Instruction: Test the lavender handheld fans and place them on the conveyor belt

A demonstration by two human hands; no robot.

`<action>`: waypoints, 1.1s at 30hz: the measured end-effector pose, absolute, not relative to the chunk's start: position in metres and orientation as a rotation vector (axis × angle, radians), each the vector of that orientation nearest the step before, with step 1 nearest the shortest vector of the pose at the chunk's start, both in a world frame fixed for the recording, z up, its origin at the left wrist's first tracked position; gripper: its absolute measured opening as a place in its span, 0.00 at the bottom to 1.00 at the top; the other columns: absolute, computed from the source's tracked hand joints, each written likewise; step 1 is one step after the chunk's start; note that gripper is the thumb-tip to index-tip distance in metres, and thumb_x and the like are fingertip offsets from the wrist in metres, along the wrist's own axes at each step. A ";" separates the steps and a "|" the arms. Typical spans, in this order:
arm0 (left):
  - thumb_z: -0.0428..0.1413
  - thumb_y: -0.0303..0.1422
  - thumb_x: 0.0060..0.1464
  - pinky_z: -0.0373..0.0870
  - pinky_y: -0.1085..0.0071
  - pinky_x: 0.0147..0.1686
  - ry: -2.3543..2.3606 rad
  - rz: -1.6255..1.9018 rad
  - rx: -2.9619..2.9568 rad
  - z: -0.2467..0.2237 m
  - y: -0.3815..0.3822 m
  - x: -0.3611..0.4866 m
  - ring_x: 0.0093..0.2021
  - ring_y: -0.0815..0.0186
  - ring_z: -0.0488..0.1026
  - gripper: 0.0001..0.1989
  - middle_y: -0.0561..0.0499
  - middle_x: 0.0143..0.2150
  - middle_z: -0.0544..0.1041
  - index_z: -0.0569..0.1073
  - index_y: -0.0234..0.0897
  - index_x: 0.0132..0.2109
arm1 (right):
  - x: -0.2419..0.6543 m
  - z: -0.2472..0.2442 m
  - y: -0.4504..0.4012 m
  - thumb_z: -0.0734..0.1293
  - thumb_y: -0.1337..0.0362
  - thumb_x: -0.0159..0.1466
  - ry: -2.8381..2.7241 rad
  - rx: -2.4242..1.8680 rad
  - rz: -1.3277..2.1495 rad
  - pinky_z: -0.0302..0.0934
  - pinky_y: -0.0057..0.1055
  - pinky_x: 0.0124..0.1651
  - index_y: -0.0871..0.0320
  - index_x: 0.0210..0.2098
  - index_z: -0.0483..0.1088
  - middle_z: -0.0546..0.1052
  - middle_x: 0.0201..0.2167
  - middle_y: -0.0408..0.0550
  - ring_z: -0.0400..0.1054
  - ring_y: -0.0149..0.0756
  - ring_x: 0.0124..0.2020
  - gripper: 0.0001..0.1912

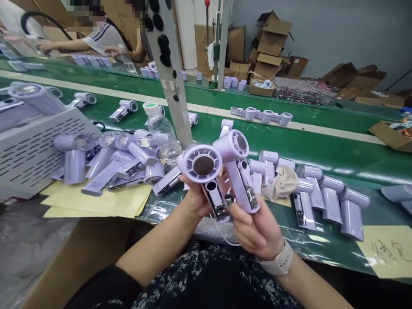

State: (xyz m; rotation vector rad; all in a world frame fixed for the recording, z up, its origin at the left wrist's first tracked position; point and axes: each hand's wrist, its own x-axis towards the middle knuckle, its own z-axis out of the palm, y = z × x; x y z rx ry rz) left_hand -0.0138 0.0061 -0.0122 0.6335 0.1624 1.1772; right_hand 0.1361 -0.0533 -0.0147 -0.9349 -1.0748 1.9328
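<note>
Two lavender handheld fans are held up side by side in front of me. My left hand (pixel 198 199) is wrapped round the handle of the left handheld fan (pixel 210 186), whose round head faces me. Its handle shows an open section with a circuit board. My right hand (pixel 254 227) grips the lower handle of the right handheld fan (pixel 240 182), which tilts and also bares its circuit board. A thin white cable (pixel 222 236) hangs below the hands; where its upper end goes is hidden.
A pile of lavender fans (pixel 128 159) lies left on yellow paper (pixel 96 201), near a clear bottle (pixel 161 128) and a slotted grey box (pixel 41 150). More fans (pixel 331 193) and a beige cloth (pixel 281 182) lie right. A metal post (pixel 170 73) rises ahead. Co-workers sit across the bench.
</note>
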 end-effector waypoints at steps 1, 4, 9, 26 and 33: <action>0.68 0.65 0.30 0.69 0.47 0.63 0.140 1.142 0.639 -0.010 0.003 -0.011 0.60 0.42 0.75 0.33 0.44 0.43 0.84 0.77 0.40 0.30 | 0.141 -0.023 -0.058 0.43 0.39 0.71 -1.239 -1.138 1.851 0.48 0.26 0.12 0.53 0.30 0.65 0.60 0.15 0.35 0.49 0.27 0.07 0.32; 0.68 0.65 0.33 0.70 0.46 0.62 0.148 1.085 0.644 -0.009 -0.007 -0.009 0.61 0.42 0.75 0.32 0.45 0.45 0.84 0.78 0.40 0.30 | 0.174 -0.038 -0.056 0.59 0.46 0.68 -1.540 -1.802 1.133 0.58 0.29 0.22 0.54 0.34 0.66 0.69 0.20 0.41 0.67 0.35 0.19 0.19; 0.67 0.64 0.40 0.72 0.47 0.61 0.209 1.101 0.583 -0.008 -0.008 -0.006 0.62 0.43 0.74 0.31 0.45 0.49 0.83 0.77 0.38 0.29 | 0.211 -0.053 -0.043 0.70 0.68 0.57 -1.500 -2.070 0.718 0.58 0.35 0.35 0.53 0.28 0.61 0.70 0.24 0.45 0.71 0.44 0.32 0.11; 0.60 0.70 0.40 0.76 0.49 0.53 0.357 1.284 0.654 0.004 0.006 0.015 0.61 0.40 0.73 0.35 0.41 0.48 0.82 0.71 0.40 0.28 | 0.146 -0.019 -0.082 0.64 0.55 0.73 -1.428 -1.088 1.294 0.61 0.29 0.32 0.55 0.28 0.68 0.73 0.21 0.41 0.68 0.32 0.24 0.18; 0.60 0.70 0.40 0.78 0.57 0.42 0.378 1.450 0.631 0.000 -0.001 0.013 0.41 0.54 0.80 0.34 0.45 0.42 0.83 0.72 0.40 0.28 | 0.123 -0.026 -0.094 0.63 0.46 0.73 -1.093 -1.044 1.418 0.51 0.23 0.18 0.55 0.35 0.67 0.60 0.14 0.32 0.56 0.26 0.13 0.20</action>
